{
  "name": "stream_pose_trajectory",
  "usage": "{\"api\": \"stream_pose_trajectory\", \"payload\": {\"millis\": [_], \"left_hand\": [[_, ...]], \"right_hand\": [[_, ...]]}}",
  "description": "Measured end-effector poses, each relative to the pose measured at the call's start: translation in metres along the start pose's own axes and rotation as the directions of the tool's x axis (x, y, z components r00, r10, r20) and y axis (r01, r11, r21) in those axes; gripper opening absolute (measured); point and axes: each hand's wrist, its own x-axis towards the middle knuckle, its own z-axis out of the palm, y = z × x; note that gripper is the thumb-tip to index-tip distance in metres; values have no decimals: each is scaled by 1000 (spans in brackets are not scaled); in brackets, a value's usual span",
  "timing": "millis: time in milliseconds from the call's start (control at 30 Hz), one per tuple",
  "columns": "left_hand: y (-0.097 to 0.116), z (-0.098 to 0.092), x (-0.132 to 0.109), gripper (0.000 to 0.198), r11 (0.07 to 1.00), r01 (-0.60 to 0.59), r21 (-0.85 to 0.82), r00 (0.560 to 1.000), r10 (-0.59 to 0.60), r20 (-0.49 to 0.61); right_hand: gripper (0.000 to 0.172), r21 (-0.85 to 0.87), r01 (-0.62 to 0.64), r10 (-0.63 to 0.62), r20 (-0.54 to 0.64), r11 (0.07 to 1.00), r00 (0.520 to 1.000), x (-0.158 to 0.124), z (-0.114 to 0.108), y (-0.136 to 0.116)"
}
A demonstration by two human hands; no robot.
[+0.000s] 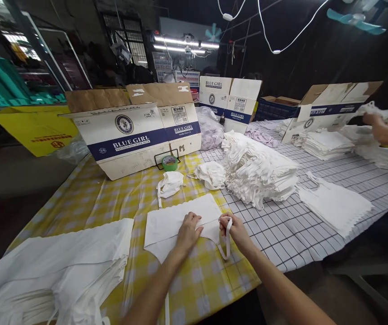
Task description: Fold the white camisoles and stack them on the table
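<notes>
A white strappy camisole (167,223) lies spread on the yellow checked cloth in front of me. My left hand (187,231) rests on its middle, fingers stretched out over the fabric. At the right side of the garment, my right hand (233,228) is closed in a pinch at its edge by the shoulder strap (227,246), which loops below the fingers. Just behind lie two crumpled white garments, one on the left (172,184) and one on the right (210,175). A thick stack of white camisoles (62,266) is at the lower left.
A large heap of white garments (258,167) stands on the grid-patterned cloth (275,239), with a flat pile (336,205) to its right. Behind are a green tape roll (169,163) and an opened carton (136,135). Another person's hand (375,121) handles white fabric at far right.
</notes>
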Motion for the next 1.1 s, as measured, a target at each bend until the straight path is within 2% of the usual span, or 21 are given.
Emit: {"api": "stream_pose_trajectory", "payload": {"millis": [67,133,367,467,567,700,900,1100], "left_hand": [[-12,2,6,19,992,-87,87,994,80,81],[-17,3,11,9,985,-137,106,984,123,132],[-27,6,18,17,997,-82,8,988,81,128],[-33,6,20,14,998,-26,-63,993,33,116],[-38,7,22,13,991,19,-130,992,-3,123],[-40,7,25,18,980,65,-190,990,-40,134],[-39,8,26,43,966,97,-240,990,-69,125],[-42,12,26,49,961,119,-249,990,-94,107]], "right_hand": [[27,131,-106,100,50,986,994,9,6,10],[29,163,-172,160,89,972,983,16,10,19],[26,68,-227,212,177,972,961,31,15,20],[21,-171,-76,104,163,982,981,40,19,16],[19,-390,93,-32,161,916,986,51,26,14],[20,-449,152,-65,204,880,977,65,35,17],[21,-520,230,-77,299,823,951,79,39,18],[31,-560,292,-87,364,775,927,85,39,19]]}}
